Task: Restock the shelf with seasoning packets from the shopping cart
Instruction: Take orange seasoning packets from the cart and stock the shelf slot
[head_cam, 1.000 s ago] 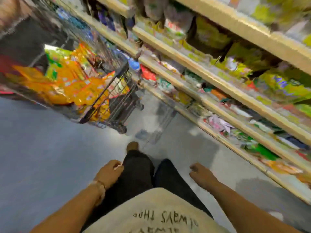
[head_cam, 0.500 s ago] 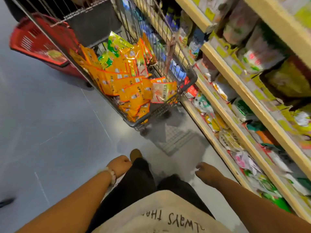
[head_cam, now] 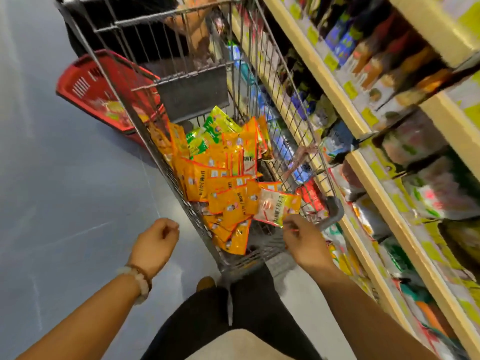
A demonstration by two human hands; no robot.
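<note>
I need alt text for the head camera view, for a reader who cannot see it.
A person's right hand pinches the edge of a pale seasoning packet at the near end of a wire shopping cart heaped with orange packets. The left hand hangs loosely curled and holds nothing; stocked shelves run along the right.

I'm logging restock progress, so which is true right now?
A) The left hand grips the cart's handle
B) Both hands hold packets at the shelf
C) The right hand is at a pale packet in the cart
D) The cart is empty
C: the right hand reaches over the shopping cart rim, fingers at the edge of a pale seasoning packet; the left hand hangs free, holding nothing.
</note>
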